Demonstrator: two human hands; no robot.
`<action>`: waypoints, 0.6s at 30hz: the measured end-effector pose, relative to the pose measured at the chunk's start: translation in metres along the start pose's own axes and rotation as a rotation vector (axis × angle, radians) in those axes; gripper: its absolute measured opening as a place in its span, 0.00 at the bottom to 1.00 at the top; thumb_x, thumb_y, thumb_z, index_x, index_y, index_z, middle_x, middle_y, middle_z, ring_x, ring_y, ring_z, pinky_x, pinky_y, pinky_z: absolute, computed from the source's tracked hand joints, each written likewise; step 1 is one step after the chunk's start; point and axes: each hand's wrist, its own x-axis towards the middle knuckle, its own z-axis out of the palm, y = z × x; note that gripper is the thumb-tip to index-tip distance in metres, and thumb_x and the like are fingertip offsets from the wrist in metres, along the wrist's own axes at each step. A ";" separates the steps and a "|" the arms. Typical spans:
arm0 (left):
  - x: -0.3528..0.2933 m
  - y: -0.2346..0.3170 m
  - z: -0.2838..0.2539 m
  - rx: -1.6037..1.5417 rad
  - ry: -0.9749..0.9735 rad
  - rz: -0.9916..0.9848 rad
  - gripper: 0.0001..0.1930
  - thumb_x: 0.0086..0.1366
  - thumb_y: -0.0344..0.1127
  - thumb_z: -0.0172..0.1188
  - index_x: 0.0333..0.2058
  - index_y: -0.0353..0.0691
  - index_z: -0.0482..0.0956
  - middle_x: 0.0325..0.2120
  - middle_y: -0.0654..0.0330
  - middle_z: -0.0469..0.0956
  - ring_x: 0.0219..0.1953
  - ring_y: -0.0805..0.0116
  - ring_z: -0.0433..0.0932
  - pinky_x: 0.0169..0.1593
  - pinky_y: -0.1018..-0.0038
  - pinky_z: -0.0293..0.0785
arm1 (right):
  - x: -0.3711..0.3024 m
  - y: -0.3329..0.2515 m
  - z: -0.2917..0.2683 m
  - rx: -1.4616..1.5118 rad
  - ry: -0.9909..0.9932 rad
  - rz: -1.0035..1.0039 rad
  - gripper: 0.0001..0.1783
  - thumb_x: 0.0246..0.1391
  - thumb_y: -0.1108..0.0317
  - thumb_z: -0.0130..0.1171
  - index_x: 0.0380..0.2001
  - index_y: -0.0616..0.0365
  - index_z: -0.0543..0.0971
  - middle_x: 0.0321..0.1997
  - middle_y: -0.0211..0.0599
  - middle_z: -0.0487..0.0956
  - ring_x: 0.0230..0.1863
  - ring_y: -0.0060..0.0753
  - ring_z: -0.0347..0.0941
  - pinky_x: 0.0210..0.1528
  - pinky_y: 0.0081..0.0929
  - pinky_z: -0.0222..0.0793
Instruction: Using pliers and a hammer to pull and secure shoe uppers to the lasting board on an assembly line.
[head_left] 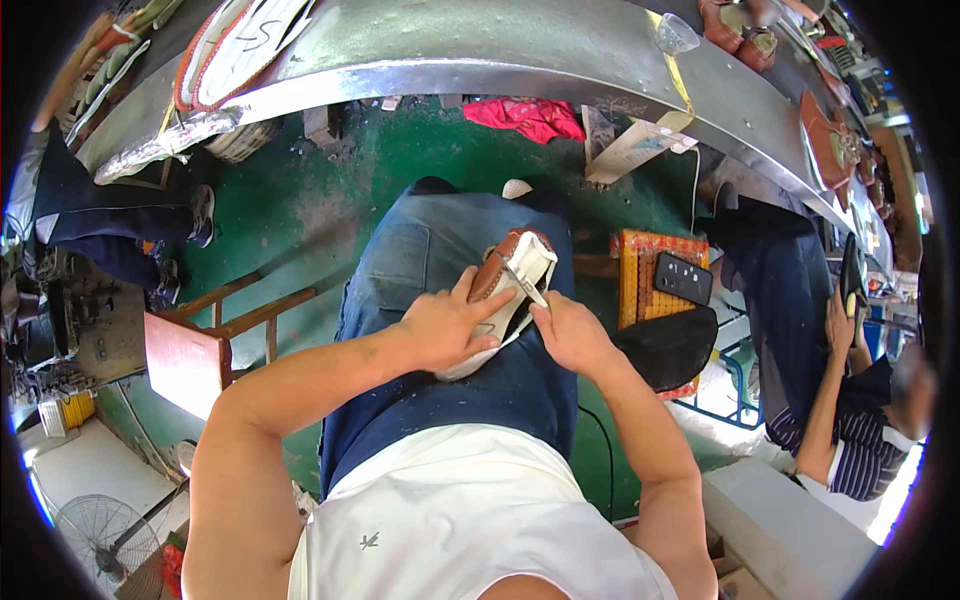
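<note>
A brown and white shoe (462, 368) lies slanted across my lap, its brown end pointing away from me. My left hand (452, 318) grips it from the left, fingers spread over its side and the thumb lower down. At the right side of the shoe's opening, my right hand (574, 335) is closed on the end of a slim, pale metal tool (526, 284). The tool reaches across the white part toward the brown end; its exact kind is unclear. My fingers partly hide the shoe's middle.
A metal-topped workbench (420, 40) curves across the far side, with white-lined shoe uppers (245, 50) on it. At left stands a wooden stool (190, 355). To my right, a woven seat (640, 285) carries a black phone (684, 279) and black cloth (668, 350). Other people sit on both sides.
</note>
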 end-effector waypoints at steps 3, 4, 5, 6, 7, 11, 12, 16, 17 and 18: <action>-0.012 -0.024 0.079 -0.787 0.501 -0.075 0.37 0.74 0.50 0.50 0.72 0.34 0.51 0.67 0.31 0.60 0.58 0.32 0.74 0.63 0.58 0.70 | -0.004 -0.019 -0.017 0.006 -0.161 0.092 0.21 0.71 0.55 0.46 0.43 0.65 0.75 0.37 0.61 0.80 0.42 0.67 0.77 0.45 0.54 0.71; -0.013 -0.024 0.080 -0.788 0.493 -0.075 0.37 0.74 0.50 0.50 0.72 0.34 0.51 0.67 0.31 0.60 0.58 0.32 0.74 0.63 0.58 0.70 | -0.012 -0.024 -0.013 0.193 -0.097 0.054 0.20 0.71 0.55 0.47 0.43 0.65 0.75 0.37 0.61 0.80 0.42 0.67 0.77 0.44 0.54 0.71; -0.014 -0.018 0.079 -0.825 0.436 -0.159 0.36 0.74 0.50 0.50 0.71 0.32 0.54 0.64 0.31 0.64 0.59 0.35 0.74 0.63 0.59 0.70 | -0.023 -0.027 -0.008 0.377 -0.033 0.020 0.20 0.71 0.55 0.47 0.43 0.65 0.75 0.37 0.62 0.79 0.42 0.67 0.77 0.44 0.55 0.71; -0.016 -0.011 0.077 -0.861 0.379 -0.245 0.35 0.74 0.49 0.50 0.70 0.30 0.57 0.62 0.32 0.68 0.61 0.38 0.73 0.63 0.59 0.70 | -0.031 -0.020 0.013 0.361 0.001 0.008 0.19 0.71 0.57 0.48 0.45 0.66 0.75 0.37 0.62 0.79 0.43 0.68 0.77 0.44 0.56 0.71; -0.017 -0.007 0.071 -0.855 0.423 -0.248 0.33 0.73 0.48 0.51 0.67 0.30 0.62 0.57 0.31 0.73 0.61 0.39 0.73 0.63 0.60 0.69 | -0.030 -0.022 0.024 0.190 -0.036 -0.012 0.18 0.71 0.58 0.47 0.43 0.65 0.75 0.33 0.56 0.79 0.38 0.61 0.78 0.41 0.50 0.72; -0.017 -0.026 0.075 -0.901 0.404 -0.135 0.38 0.69 0.47 0.58 0.70 0.33 0.57 0.57 0.32 0.73 0.59 0.39 0.75 0.62 0.60 0.70 | -0.038 -0.033 0.018 0.279 -0.072 -0.040 0.17 0.71 0.58 0.47 0.38 0.64 0.74 0.31 0.58 0.80 0.36 0.66 0.77 0.40 0.52 0.71; -0.021 -0.026 0.071 -0.899 0.331 -0.131 0.41 0.66 0.46 0.62 0.71 0.35 0.54 0.57 0.33 0.74 0.58 0.40 0.76 0.62 0.61 0.71 | -0.037 -0.034 0.022 0.277 -0.074 -0.048 0.17 0.71 0.58 0.47 0.38 0.64 0.74 0.31 0.58 0.80 0.36 0.66 0.77 0.40 0.52 0.71; -0.024 -0.029 0.061 -0.803 0.148 -0.156 0.51 0.57 0.42 0.69 0.73 0.40 0.48 0.53 0.35 0.77 0.55 0.40 0.79 0.61 0.61 0.72 | -0.036 -0.025 0.028 0.094 -0.203 -0.002 0.19 0.71 0.57 0.47 0.44 0.66 0.75 0.36 0.59 0.81 0.37 0.62 0.79 0.42 0.52 0.73; -0.028 -0.025 0.046 -0.800 0.151 -0.148 0.51 0.57 0.42 0.69 0.73 0.40 0.48 0.53 0.35 0.77 0.55 0.40 0.79 0.61 0.61 0.72 | -0.043 -0.023 0.024 0.311 -0.174 0.045 0.20 0.72 0.57 0.46 0.46 0.66 0.75 0.35 0.54 0.81 0.35 0.52 0.80 0.40 0.45 0.74; -0.034 -0.021 0.031 -0.730 0.159 -0.159 0.49 0.56 0.41 0.70 0.72 0.39 0.51 0.50 0.36 0.79 0.52 0.40 0.80 0.59 0.61 0.74 | -0.051 -0.020 0.021 0.530 -0.141 0.091 0.21 0.74 0.56 0.45 0.47 0.66 0.75 0.34 0.48 0.82 0.33 0.43 0.81 0.38 0.38 0.75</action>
